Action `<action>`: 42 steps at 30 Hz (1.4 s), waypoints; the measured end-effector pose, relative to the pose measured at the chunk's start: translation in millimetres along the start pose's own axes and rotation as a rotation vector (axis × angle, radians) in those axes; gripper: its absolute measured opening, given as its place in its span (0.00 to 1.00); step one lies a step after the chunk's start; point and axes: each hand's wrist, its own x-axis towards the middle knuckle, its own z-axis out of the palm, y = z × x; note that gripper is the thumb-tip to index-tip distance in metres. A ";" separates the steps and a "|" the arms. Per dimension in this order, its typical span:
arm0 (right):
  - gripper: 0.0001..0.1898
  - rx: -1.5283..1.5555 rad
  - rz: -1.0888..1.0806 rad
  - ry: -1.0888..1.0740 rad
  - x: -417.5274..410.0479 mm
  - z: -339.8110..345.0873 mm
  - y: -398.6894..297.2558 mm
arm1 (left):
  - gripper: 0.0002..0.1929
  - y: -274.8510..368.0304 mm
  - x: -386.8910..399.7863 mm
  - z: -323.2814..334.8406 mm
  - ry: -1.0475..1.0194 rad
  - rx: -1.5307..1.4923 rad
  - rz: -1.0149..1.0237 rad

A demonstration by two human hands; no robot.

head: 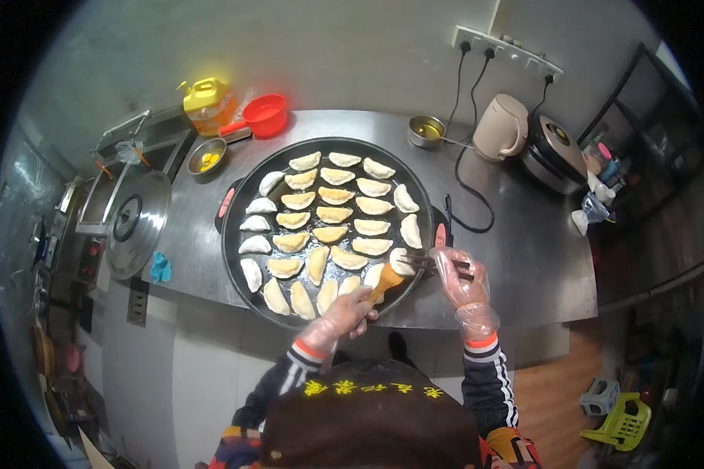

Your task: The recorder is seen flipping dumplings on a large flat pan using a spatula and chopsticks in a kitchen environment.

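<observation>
Many half-moon dumplings (334, 215) lie in a large round black pan (322, 142) in front of me; some are yellow-tinted on top, others pale. My left hand (343, 315), in a clear plastic glove, grips an orange-yellow spatula (389, 280) over the pan's near right part. Dark chopsticks (425, 262) are held in my right hand (463, 278), also gloved. Their tips reach a pale dumpling (400, 264) near the right rim; whether they pinch it I cannot tell. The spatula and left hand partly hide the dumplings beneath.
On the steel counter (522, 264) stand a metal bowl with yellow contents (206, 156), a yellow-capped jug (208, 105), a red dipper (265, 116), a small metal pot (426, 130), a kettle (498, 126) and a rice cooker (554, 155). A glass lid (144, 228) leans at left. A black cord (475, 225) curls at right.
</observation>
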 end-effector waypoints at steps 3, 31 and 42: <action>0.06 -0.002 0.080 -0.004 -2.8 5.3 6.0 | 0.25 -1.8 -3.4 -18.2 -0.160 -0.431 -0.185; 0.11 -0.059 0.295 0.198 -26.3 14.9 45.5 | 0.29 2.2 -104.1 -82.4 0.012 -0.455 0.025; 0.09 -0.044 0.175 0.133 -11.6 17.0 10.8 | 0.26 -5.0 -122.0 -87.5 0.177 -0.554 0.067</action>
